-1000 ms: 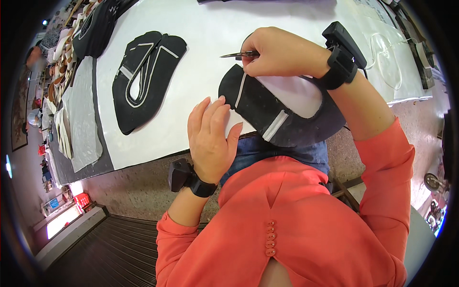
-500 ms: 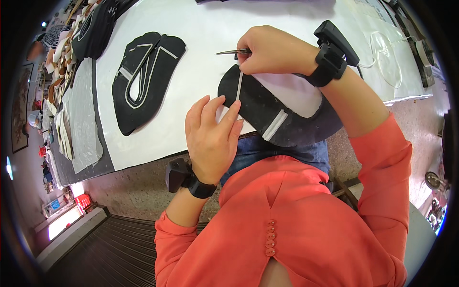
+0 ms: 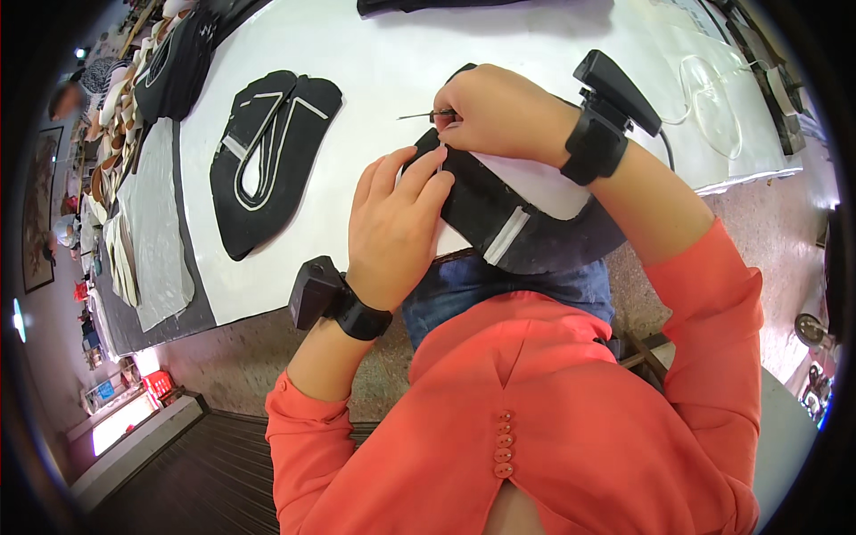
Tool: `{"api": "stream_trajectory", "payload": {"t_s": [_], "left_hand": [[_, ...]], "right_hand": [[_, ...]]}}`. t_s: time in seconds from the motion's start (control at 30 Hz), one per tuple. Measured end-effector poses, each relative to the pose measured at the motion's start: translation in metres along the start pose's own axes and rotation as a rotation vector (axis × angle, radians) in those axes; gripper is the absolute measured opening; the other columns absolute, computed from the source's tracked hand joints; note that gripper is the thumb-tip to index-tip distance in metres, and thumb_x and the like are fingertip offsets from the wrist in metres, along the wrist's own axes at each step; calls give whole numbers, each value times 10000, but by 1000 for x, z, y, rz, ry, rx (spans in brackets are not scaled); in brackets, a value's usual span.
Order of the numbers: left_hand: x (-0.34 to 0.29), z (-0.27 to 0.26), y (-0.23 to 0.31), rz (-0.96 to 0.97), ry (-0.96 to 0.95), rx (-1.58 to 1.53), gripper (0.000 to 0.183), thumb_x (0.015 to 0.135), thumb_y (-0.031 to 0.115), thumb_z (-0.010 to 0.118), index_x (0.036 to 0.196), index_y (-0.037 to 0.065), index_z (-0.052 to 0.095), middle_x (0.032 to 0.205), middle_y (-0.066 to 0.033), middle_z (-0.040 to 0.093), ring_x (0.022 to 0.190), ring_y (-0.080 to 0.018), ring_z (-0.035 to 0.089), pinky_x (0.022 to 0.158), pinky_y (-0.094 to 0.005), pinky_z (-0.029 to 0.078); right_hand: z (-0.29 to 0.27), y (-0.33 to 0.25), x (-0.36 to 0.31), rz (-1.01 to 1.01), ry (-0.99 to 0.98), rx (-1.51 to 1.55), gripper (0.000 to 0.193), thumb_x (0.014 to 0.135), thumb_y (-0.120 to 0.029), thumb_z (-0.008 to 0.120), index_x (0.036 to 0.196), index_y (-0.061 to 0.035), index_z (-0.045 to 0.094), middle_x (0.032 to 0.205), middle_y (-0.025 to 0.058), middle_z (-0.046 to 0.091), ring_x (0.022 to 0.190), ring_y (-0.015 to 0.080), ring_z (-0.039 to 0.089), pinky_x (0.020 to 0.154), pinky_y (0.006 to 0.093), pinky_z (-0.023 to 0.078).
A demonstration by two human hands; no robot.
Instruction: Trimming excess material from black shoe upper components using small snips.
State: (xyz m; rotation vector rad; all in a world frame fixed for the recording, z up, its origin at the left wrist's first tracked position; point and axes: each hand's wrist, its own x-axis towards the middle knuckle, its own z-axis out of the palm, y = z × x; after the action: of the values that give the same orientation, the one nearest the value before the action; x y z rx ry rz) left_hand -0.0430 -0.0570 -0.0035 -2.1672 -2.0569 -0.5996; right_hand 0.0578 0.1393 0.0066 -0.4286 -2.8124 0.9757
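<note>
A flat, U-shaped black piece (image 3: 562, 239) resembling a shoe upper lies across the table's near edge, partly over my lap. A short, wide white strip (image 3: 508, 234) crosses it. My left hand (image 3: 392, 223) rests at its left arm, fingers stretched out, tips on a narrow white strip that they mostly cover. Just beyond, my right hand (image 3: 499, 111) is closed around a thin, pointed metal tool (image 3: 415, 116), whose tip sticks out to the left. The tool's other end is hidden in the palm. My right thumb and forefinger are at the narrow strip's far end.
A second black piece (image 3: 308, 156) with white strips lies left on the white-covered table (image 3: 357, 89). Stacked dark pieces (image 3: 178, 71) and a clear plastic sheet (image 3: 160, 232) line the left edge. A white cord (image 3: 713, 107) loops at the right.
My left hand has slid away from me along the narrow strip, now covering most of it. My right hand has come slightly nearer and left, still gripping the pointed tool.
</note>
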Motion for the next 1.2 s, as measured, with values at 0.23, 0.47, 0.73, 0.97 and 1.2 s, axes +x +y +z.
{"api": "stream_trajectory", "payload": {"t_s": [0.23, 0.47, 0.73, 0.97, 1.2], "left_hand": [[1, 1, -3, -14, -18, -51, 296, 794, -44, 691, 1072, 45, 644, 1321, -74, 637, 1172, -323, 589, 981, -443, 477], [4, -1, -4, -13, -27, -84, 315, 788, -71, 676, 1077, 44, 622, 1305, -89, 634, 1147, -345, 591, 971, -448, 483], [5, 3, -5, 10, -33, -70, 328, 789, -44, 683, 1086, 69, 602, 1260, -74, 616, 1129, -329, 581, 949, -445, 490], [6, 1, -4, 1, -35, -59, 328, 789, -55, 679, 1083, 67, 601, 1253, -69, 614, 1122, -325, 582, 952, -449, 478], [8, -2, -3, -28, -55, -57, 350, 811, -35, 678, 1139, 74, 619, 1248, -62, 609, 1131, -315, 577, 964, -443, 466]], "right_hand": [[-17, -5, -44, -49, 179, -93, 203, 823, -115, 687, 1007, -54, 748, 889, 169, 724, 848, 365, 691, 768, 456, 541], [-11, -17, -102, -134, 339, -251, 315, 821, -53, 653, 1129, -82, 714, 794, 86, 680, 730, 304, 678, 627, 406, 533], [28, -35, -136, -36, 258, -141, 434, 780, 15, 640, 1207, -54, 678, 767, 86, 654, 681, 285, 661, 581, 388, 523], [31, -34, -137, 25, 243, -111, 470, 763, 52, 642, 1223, -40, 664, 790, 117, 666, 695, 314, 662, 594, 409, 516], [26, -34, -134, 26, 163, -120, 416, 786, 5, 647, 1200, -29, 667, 825, 130, 697, 728, 326, 679, 600, 426, 518]]}}
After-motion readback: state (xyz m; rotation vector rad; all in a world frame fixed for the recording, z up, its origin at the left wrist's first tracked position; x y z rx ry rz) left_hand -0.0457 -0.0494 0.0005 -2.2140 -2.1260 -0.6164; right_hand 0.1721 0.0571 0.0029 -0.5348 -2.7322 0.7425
